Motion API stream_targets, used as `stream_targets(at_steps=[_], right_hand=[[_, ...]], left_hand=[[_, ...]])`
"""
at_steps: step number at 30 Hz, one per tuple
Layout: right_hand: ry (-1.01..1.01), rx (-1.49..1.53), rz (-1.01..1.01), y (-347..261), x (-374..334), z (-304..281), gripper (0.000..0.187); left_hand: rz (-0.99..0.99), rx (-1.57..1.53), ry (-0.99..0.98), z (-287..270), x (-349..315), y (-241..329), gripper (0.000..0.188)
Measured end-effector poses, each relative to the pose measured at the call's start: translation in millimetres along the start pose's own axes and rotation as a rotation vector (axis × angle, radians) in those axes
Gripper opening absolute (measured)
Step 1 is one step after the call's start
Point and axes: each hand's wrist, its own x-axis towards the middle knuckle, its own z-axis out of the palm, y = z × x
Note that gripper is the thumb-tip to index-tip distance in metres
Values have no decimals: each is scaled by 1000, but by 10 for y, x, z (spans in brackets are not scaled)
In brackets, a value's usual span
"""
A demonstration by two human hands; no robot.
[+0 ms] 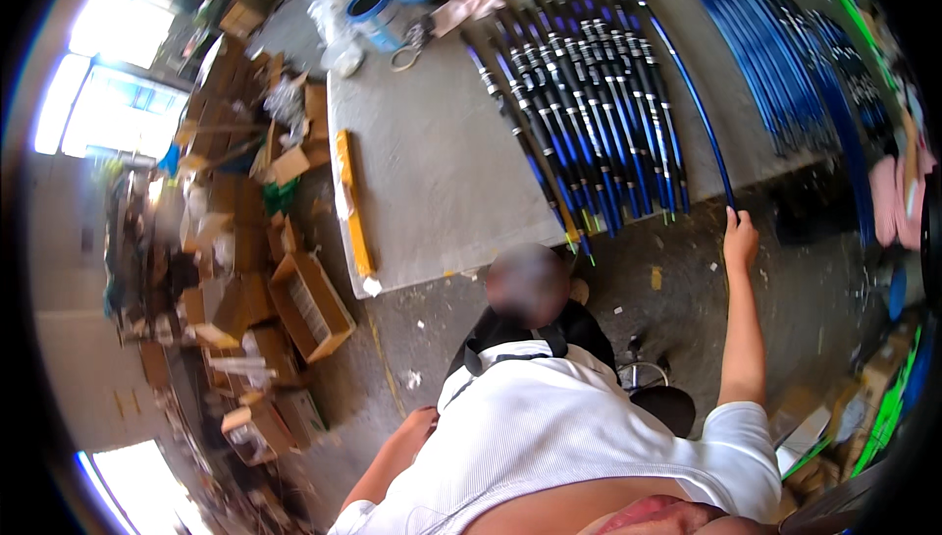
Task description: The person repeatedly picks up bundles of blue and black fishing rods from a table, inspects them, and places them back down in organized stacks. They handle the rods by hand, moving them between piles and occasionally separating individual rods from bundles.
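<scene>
My right hand is closed round the near end of a long blue fishing rod. That rod reaches past the table edge, and its black far part runs away across the tabletop. Left of it lies a wide row of black and blue fishing rods with silver fittings, side by side. By my left hip, against the white shirt, rests my left hand; its fingers are mostly hidden.
The grey table bears a blue can, a pink cloth and a long yellow box. More blue rods lie at the right. Cardboard boxes crowd the left floor. A dark stool stands beside me.
</scene>
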Motion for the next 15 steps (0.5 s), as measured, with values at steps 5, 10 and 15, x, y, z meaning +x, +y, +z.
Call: stream_targets(at_steps=[5,10,15], right_hand=[[0,92,-28,-124,225,381,39],[-18,-72,30,-83,337,643,44],[209,-113,-205,-257,280,357,34]], left_hand=[[-72,-140,54,104,-436,-890,18],[-129,-305,103,306,-786,-1630,17],[-167,-469,108,500,-918,-2194,15]])
